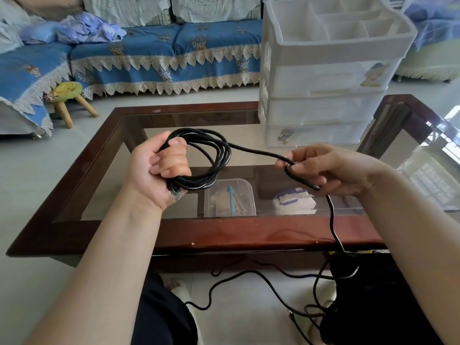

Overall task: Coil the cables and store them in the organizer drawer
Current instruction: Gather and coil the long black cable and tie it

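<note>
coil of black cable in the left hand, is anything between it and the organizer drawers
No object lies between the coil and the organizer, but its drawers look shut, and loose cable trails to the floor.

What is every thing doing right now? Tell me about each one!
Left hand: closed around the coil.
Right hand: pinching the loose cable.
Black cable: partly coiled, the rest trailing to the floor.
Organizer drawers: all three shut.
Organizer top tray: open, looks empty.
</note>
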Demonstrator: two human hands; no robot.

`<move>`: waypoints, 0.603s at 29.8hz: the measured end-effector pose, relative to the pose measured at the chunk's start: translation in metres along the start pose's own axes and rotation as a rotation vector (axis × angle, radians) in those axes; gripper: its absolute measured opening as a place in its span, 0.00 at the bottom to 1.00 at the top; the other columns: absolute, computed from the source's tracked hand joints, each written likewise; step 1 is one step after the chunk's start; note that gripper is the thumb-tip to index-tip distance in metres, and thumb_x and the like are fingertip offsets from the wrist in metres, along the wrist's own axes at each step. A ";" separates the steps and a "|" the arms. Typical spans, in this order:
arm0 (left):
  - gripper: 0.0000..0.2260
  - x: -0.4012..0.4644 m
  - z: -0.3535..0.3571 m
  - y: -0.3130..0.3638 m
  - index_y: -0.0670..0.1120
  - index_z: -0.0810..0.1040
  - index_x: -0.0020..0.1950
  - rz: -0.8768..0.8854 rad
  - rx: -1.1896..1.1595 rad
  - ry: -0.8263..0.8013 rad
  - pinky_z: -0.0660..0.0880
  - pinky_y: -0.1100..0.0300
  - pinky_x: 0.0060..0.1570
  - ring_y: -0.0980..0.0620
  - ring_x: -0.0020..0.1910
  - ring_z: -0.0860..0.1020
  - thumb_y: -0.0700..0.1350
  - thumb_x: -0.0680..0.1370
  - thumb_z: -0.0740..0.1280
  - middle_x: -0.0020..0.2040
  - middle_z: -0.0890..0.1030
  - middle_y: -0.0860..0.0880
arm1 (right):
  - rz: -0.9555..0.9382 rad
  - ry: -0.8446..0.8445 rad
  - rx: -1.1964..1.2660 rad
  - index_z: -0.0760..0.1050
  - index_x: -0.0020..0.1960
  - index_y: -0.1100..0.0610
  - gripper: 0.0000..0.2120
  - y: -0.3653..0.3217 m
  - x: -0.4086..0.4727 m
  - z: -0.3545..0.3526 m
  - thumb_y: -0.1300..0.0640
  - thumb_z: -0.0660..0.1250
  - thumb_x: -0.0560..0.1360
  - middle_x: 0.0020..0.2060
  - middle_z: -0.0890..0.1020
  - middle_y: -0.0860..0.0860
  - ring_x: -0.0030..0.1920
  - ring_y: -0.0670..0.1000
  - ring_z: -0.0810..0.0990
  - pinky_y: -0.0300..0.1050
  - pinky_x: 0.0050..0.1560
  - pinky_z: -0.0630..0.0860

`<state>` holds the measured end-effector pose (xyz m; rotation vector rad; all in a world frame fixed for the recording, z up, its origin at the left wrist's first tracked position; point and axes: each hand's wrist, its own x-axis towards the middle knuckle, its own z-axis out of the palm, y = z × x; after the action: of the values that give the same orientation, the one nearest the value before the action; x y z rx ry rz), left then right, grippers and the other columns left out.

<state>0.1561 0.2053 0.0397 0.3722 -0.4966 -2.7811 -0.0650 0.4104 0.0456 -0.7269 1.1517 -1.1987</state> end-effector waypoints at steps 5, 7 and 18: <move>0.16 0.023 0.018 -0.039 0.45 0.66 0.35 0.115 0.007 0.200 0.59 0.69 0.16 0.57 0.14 0.60 0.47 0.82 0.54 0.18 0.62 0.55 | -0.467 0.455 0.873 0.71 0.49 0.59 0.08 0.000 0.013 0.008 0.64 0.66 0.71 0.32 0.74 0.50 0.30 0.46 0.73 0.39 0.44 0.78; 0.16 0.030 0.024 -0.059 0.45 0.66 0.35 0.076 0.024 0.210 0.58 0.68 0.16 0.57 0.14 0.59 0.47 0.82 0.54 0.18 0.61 0.55 | -0.557 0.633 0.982 0.72 0.45 0.58 0.04 -0.003 0.017 0.003 0.65 0.66 0.74 0.31 0.78 0.50 0.29 0.47 0.77 0.41 0.46 0.76; 0.17 0.025 0.018 -0.063 0.45 0.67 0.34 0.086 0.015 0.263 0.58 0.68 0.17 0.58 0.15 0.59 0.47 0.82 0.55 0.20 0.60 0.55 | -0.975 0.701 -0.513 0.71 0.55 0.57 0.08 0.005 0.027 0.039 0.55 0.65 0.78 0.50 0.81 0.52 0.51 0.52 0.82 0.57 0.56 0.77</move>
<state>0.1122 0.2589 0.0277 0.6920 -0.4580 -2.5948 -0.0275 0.3810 0.0451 -1.4158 1.8027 -2.1047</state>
